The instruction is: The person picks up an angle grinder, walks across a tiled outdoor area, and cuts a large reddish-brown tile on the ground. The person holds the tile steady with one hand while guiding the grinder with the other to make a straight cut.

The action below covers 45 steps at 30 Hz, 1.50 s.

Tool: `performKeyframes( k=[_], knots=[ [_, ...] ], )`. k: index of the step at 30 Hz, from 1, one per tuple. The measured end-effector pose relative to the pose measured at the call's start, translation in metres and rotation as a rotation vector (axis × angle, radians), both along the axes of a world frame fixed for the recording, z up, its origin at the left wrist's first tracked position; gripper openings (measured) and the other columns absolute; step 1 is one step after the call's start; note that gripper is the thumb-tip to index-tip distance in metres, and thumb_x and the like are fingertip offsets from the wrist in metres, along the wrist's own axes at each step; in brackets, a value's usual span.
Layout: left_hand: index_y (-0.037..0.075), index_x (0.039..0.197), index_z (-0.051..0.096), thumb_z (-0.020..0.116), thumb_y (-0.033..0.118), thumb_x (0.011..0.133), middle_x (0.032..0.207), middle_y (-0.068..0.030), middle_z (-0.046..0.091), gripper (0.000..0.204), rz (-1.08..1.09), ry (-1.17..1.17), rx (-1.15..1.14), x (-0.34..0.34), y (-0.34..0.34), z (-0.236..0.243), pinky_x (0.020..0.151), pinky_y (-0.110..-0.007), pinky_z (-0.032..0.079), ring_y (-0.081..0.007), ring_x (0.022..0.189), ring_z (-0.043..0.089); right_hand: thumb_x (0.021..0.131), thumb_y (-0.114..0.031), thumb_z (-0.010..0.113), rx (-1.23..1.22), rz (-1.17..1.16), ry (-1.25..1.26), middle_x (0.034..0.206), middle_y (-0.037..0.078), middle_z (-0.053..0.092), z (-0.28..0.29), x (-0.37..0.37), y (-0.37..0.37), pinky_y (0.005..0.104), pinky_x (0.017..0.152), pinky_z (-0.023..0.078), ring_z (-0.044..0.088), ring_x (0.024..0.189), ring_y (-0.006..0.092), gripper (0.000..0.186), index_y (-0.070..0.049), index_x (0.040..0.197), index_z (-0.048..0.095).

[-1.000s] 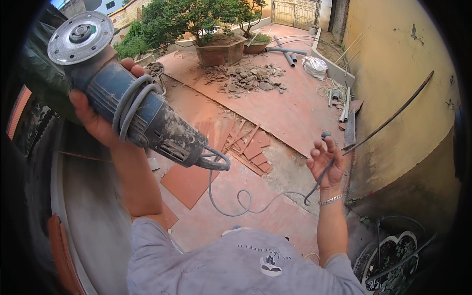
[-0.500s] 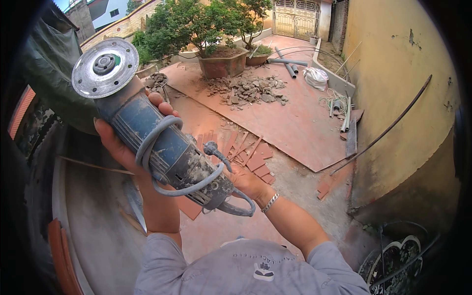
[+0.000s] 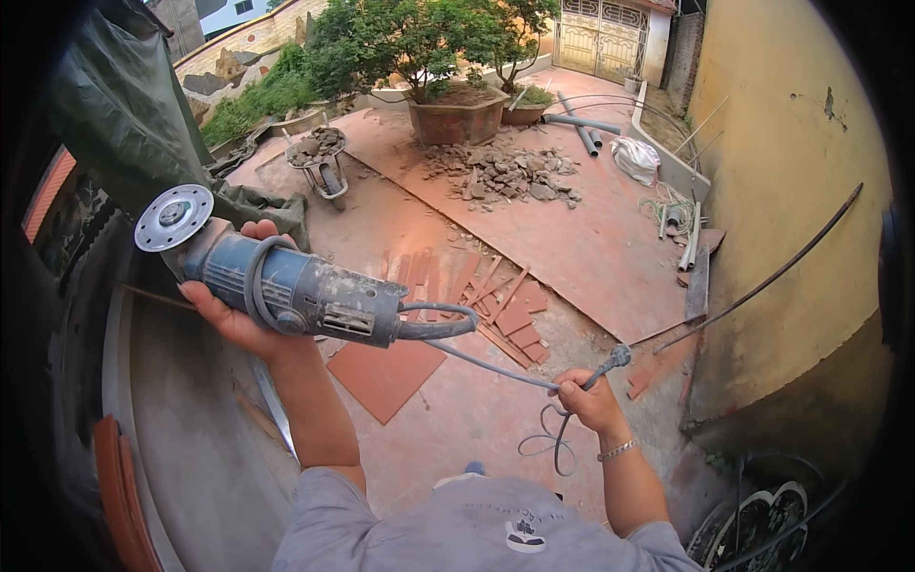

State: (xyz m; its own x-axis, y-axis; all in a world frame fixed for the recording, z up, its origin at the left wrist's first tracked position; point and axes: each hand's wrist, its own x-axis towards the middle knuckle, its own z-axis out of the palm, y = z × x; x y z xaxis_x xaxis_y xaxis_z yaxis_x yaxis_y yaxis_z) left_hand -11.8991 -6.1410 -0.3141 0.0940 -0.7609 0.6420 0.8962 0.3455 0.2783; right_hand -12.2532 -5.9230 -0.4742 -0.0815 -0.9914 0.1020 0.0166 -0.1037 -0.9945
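A dusty blue angle grinder (image 3: 324,291) lies across my left hand (image 3: 229,310), whose fingers wrap round its body near the head. Its silver cutting disc (image 3: 174,218) points to the upper left. One loop of the grey power cord (image 3: 491,369) still circles the body by my fingers. From the grinder's rear end the cord runs right to my right hand (image 3: 588,400), which is closed on it, a bracelet on the wrist. The plug (image 3: 618,357) sticks up above that hand, and loose coils dangle beneath it.
Red tiles and cut strips (image 3: 515,315) lie ahead on the ground, with a large square tile (image 3: 386,377) nearer. Beyond are a rubble heap (image 3: 519,176), a loaded wheelbarrow (image 3: 319,157), a potted tree (image 3: 457,119) and grey pipes (image 3: 581,124). A yellow wall (image 3: 782,191) stands right.
My right hand has moved away from the grinder to the right, drawing out cord and plug. The grinder has lowered and turned nearly level, and fewer cord loops are round it.
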Motion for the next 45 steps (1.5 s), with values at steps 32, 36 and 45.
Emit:
performKeyframes(
  k=[32, 36, 45],
  knots=[
    [-0.009, 0.133, 0.056, 0.051, 0.064, 0.097, 0.129, -0.0295, 0.063, 0.082, 0.22, -0.524, 0.379, -0.151, -0.175, -0.115, 0.104, -0.058, 0.051, -0.0443, 0.119, 0.063, 0.101, -0.045, 0.068, 0.387, -1.89, -0.238, 0.065, -0.006, 0.046, -0.119, -0.014, 0.489, 0.0247, 0.05, 0.035, 0.04, 0.053, 0.0062, 0.041, -0.005, 0.098, 0.067],
    [-0.015, 0.124, 0.06, 0.029, 0.066, 0.094, 0.123, -0.0342, 0.064, 0.092, 0.225, -0.386, 0.344, -0.208, -0.138, -0.098, 0.107, -0.064, 0.046, -0.0499, 0.117, 0.062, 0.103, -0.044, 0.065, 0.458, -1.743, -0.182, 0.066, -0.005, 0.049, -0.163, -0.003, 0.497, 0.0241, 0.054, 0.038, 0.044, 0.057, 0.0066, 0.039, -0.006, 0.095, 0.067],
    [-0.011, 0.138, 0.051, 0.062, 0.058, 0.089, 0.13, -0.0279, 0.059, 0.085, -0.556, -0.507, 0.049, -0.313, 0.043, -0.116, 0.103, -0.051, 0.049, -0.0396, 0.119, 0.06, 0.105, -0.034, 0.061, 0.467, -1.383, -0.138, 0.084, 0.006, 0.069, -0.224, -0.074, 0.473, 0.0318, 0.069, 0.052, 0.064, 0.074, 0.0148, 0.039, 0.003, 0.113, 0.07]
  ],
)
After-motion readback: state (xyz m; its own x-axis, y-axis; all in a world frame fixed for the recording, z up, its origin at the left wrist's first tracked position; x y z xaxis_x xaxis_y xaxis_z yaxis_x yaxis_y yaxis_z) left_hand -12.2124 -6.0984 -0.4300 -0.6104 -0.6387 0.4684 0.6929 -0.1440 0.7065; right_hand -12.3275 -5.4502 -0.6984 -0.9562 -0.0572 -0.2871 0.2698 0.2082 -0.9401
